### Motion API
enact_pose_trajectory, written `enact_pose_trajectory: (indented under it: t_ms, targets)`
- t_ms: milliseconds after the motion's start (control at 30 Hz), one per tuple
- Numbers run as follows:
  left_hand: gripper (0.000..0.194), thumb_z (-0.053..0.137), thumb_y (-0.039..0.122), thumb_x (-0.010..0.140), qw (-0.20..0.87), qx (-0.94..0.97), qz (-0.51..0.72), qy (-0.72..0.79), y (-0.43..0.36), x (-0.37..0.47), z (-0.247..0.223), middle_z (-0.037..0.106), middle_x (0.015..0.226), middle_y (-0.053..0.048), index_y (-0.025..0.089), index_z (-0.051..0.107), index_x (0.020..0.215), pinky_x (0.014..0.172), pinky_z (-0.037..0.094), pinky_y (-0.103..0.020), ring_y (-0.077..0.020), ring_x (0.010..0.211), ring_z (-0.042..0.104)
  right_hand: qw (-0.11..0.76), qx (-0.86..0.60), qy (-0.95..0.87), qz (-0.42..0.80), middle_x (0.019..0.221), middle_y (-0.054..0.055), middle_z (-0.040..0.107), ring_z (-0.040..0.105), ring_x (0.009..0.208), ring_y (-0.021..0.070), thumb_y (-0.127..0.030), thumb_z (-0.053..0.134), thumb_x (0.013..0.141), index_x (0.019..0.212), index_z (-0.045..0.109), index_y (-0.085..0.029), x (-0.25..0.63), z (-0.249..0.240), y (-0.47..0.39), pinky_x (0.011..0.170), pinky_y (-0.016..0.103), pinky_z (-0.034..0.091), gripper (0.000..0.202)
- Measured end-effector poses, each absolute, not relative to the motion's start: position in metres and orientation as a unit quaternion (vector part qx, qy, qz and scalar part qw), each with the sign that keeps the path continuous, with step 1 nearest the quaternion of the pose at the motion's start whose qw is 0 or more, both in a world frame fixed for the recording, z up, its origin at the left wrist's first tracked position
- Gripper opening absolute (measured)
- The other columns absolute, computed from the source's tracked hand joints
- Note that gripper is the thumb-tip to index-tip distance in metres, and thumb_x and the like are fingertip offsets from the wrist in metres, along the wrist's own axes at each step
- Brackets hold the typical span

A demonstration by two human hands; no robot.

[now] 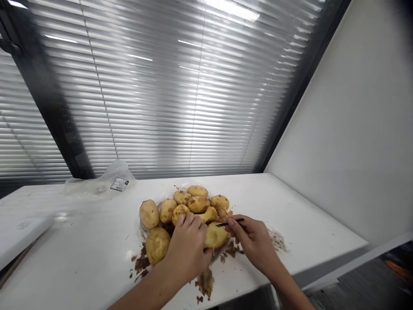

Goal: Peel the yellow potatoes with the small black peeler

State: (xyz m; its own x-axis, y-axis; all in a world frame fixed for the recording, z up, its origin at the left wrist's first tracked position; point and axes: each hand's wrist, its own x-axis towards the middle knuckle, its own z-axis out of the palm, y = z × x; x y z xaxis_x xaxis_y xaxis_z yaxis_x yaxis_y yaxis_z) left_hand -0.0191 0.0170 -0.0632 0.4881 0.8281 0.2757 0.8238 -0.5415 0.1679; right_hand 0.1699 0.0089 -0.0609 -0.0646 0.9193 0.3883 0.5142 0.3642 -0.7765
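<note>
My left hand [189,242] is closed around a pale yellow potato [215,236], its surface largely bare of skin, low over the white table. Pinched in the fingers of my right hand [253,238] is a thin dark tool [222,224], whose tip touches the top of that potato; its exact kind is too small to make out. Just beyond both hands lies a pile of potatoes, among them a brown-patched potato [198,204] and a narrow-waisted yellow potato [209,214]. A large round potato [158,246] sits left of my left wrist.
Brown peel scraps [142,262] lie around the pile, with a wet clump of peel [205,282] near the front edge. A clear plastic bag [100,183] rests at the back left. Pale shreds [277,240] lie right of my right hand. Window blinds [174,107] stand behind.
</note>
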Motion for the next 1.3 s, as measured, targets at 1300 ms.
enact_pose_trajectory:
  t_ms: [1300]
  targets:
    - [0.024, 0.067, 0.035, 0.073, -0.001, 0.861, 0.161, 0.482, 0.016, -0.018, -0.062, 0.061, 0.096, -0.01, 0.016, 0.062, 0.088, 0.092, 0.036, -0.045, -0.0298, 0.101, 0.049, 0.528, -0.552, -0.573, 0.297, 0.057, 0.005, 0.066, 0.059, 0.046, 0.0168, -0.059, 0.055, 0.086, 0.074, 0.067, -0.016, 0.165, -0.091, -0.013, 0.045, 0.027, 0.05, 0.046]
